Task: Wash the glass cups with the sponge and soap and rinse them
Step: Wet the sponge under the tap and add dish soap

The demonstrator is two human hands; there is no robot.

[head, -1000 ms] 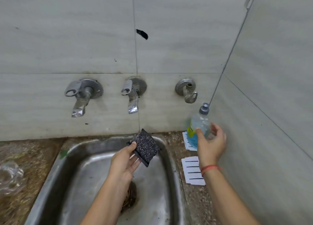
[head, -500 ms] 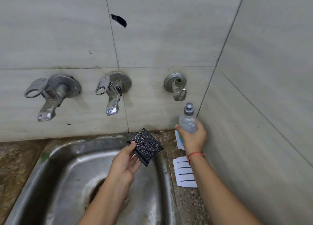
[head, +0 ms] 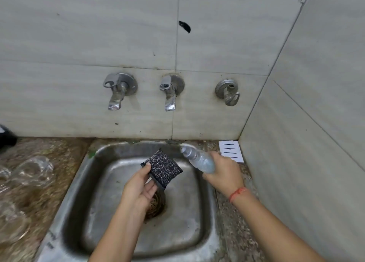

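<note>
Right hand (head: 224,176) tilts soap bottle (head: 199,160) toward sponge (head: 163,168).

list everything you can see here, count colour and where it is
sponge: one, dark speckled, held over the sink
bottle: one, clear with bluish liquid, tilted, nozzle towards the sponge
glass cups: count unclear (blurred), clear, counter left of the sink
sink: one, steel, set in the counter
counter: one, brown speckled, around the sink
taps: two, steel, back wall
valve: one, steel, right of the taps
card: one, white with black lines, back right corner of the counter
thread: one, red, right wrist
left hand: holds the sponge
right hand: grips the bottle
</note>
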